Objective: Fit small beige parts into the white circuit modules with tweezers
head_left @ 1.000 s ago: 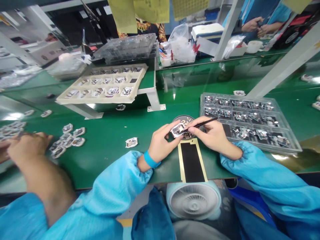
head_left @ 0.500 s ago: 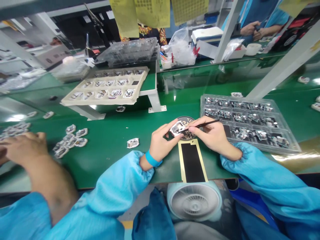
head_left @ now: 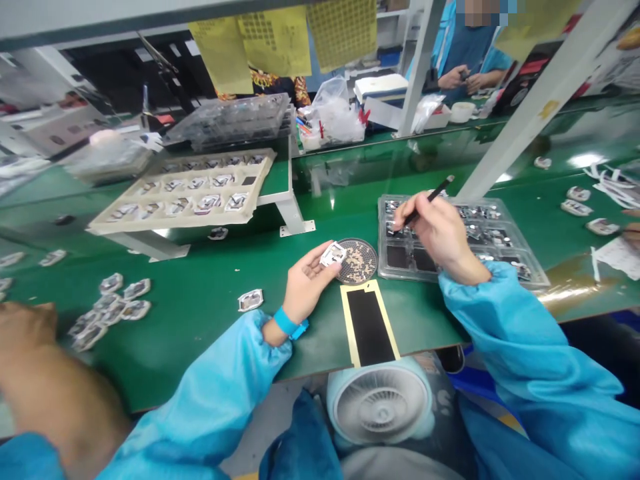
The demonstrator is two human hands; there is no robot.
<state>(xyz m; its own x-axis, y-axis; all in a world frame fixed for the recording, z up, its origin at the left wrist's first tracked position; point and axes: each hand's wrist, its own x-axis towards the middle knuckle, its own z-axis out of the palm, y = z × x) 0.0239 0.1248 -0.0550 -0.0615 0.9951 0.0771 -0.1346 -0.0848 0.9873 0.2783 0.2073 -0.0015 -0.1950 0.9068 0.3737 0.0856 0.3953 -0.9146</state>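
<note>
My left hand (head_left: 306, 281) holds a small white-framed part (head_left: 333, 254) in its fingertips, palm up, just left of a round dish of tiny pieces (head_left: 358, 261). My right hand (head_left: 436, 235) grips black tweezers (head_left: 423, 204), their tip down over the left end of a clear tray of small boards (head_left: 457, 241). A black strip with a yellow border (head_left: 369, 323) lies on the green bench in front of the dish.
A cream tray of parts (head_left: 184, 193) sits on a raised white stand at the left. Loose parts (head_left: 113, 305) and one single part (head_left: 250, 300) lie on the bench. A co-worker's bare forearm (head_left: 55, 387) is at the lower left. A white fan (head_left: 380, 405) sits below the bench edge.
My right hand has moved the tweezers away from the part, right and farther back over the clear tray. My left hand still holds the part. The view has shifted right.
</note>
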